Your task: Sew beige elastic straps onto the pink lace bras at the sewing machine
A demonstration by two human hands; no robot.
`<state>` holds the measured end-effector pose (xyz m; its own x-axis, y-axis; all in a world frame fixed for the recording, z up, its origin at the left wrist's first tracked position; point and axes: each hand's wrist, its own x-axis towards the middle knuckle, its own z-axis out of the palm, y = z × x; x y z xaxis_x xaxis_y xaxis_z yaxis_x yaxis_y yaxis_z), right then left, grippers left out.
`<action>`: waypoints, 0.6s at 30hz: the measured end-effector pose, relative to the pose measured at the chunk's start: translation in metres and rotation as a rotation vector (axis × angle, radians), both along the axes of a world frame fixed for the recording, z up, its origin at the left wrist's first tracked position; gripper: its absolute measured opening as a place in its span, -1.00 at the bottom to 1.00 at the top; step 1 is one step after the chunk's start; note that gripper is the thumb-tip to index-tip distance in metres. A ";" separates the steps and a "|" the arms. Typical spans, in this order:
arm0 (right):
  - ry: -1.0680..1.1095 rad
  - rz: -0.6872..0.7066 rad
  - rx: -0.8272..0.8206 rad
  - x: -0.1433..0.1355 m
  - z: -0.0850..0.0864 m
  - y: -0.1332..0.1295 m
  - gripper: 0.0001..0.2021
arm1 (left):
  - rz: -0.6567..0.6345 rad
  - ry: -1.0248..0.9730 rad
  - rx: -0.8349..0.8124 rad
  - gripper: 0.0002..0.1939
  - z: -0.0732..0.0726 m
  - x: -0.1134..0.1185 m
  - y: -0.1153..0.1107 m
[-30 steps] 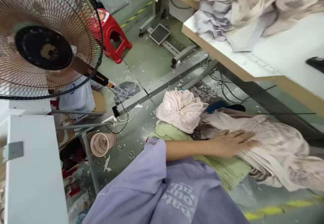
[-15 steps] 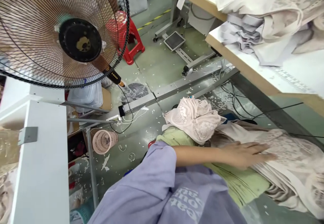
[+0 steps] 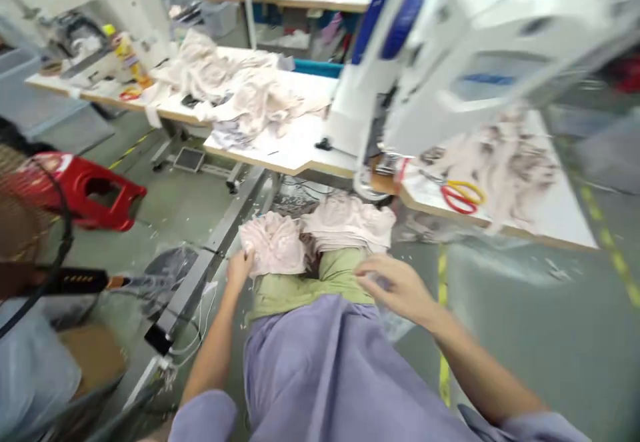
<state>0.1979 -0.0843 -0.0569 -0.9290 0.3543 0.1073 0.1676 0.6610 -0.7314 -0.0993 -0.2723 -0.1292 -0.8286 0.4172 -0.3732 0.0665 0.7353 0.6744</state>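
Two stacks of pale pink lace bras lie across my knees on green trousers (image 3: 285, 293). My left hand (image 3: 241, 267) is at the outer edge of the left stack of bras (image 3: 275, 242), its fingers closed on a bra's edge. The right stack of bras (image 3: 347, 221) lies flatter, under the table edge. Just to the near right of that stack, my right hand (image 3: 395, 287) hovers with thumb and fingers curled together. Something greyish shows in the gap between them, too blurred to name.
A white sewing machine (image 3: 450, 89) stands ahead on the table, with red-and-yellow scissors (image 3: 463, 195) and lace pieces (image 3: 520, 169) to its right. More bras (image 3: 240, 82) are heaped on the left. A red stool (image 3: 80, 189), fan pole (image 3: 75, 282) and metal floor beam (image 3: 200, 275) stand left.
The view has swung right toward the sewing machine. My left hand, flat on the right stack before, has moved to the left stack. My right hand has come into view.
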 end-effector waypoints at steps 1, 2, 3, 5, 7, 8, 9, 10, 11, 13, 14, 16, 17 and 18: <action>-0.025 -0.005 0.009 0.009 -0.005 0.002 -0.76 | -0.038 0.018 -0.035 -0.66 0.003 0.007 0.004; -0.047 -0.011 0.010 0.014 -0.011 0.004 -0.75 | -0.078 0.045 -0.055 -0.71 0.008 0.018 0.008; -0.057 -0.024 0.008 0.015 -0.017 0.006 -0.72 | -0.121 0.079 -0.060 -0.76 0.015 0.030 0.013; -0.029 -0.061 0.010 0.009 -0.026 0.010 -0.49 | -0.236 0.149 -0.020 -0.65 0.035 0.061 0.021; -0.013 -0.011 0.034 0.000 -0.028 0.015 -0.24 | -0.400 0.188 0.068 -0.56 0.057 0.092 0.030; -0.042 0.064 0.039 -0.002 -0.025 0.018 -0.25 | -0.493 0.194 0.114 -0.55 0.067 0.105 0.036; -0.084 0.153 0.034 -0.002 -0.019 0.020 -0.33 | -0.574 0.202 0.155 -0.53 0.077 0.117 0.043; -0.116 0.229 0.021 0.001 -0.012 0.023 -0.41 | -0.622 0.191 0.207 -0.52 0.086 0.126 0.052; -0.119 0.280 0.001 0.007 -0.002 0.026 -0.43 | -0.627 0.148 0.285 -0.54 0.094 0.133 0.064; -0.030 0.303 -0.055 0.028 0.023 0.033 -0.44 | -0.611 0.008 0.426 -0.64 0.105 0.145 0.095; 0.037 0.284 -0.095 0.042 0.037 0.036 -0.46 | -0.609 -0.120 0.473 -0.69 0.108 0.152 0.113; 0.114 0.231 -0.202 0.071 0.063 0.046 -0.51 | -0.663 -0.402 0.465 -0.64 0.108 0.170 0.149; 0.112 0.214 -0.263 0.086 0.074 0.053 -0.52 | -0.698 -0.496 0.438 -0.61 0.107 0.179 0.165; 0.092 0.207 -0.323 0.100 0.082 0.061 -0.51 | -0.718 -0.571 0.420 -0.58 0.105 0.189 0.179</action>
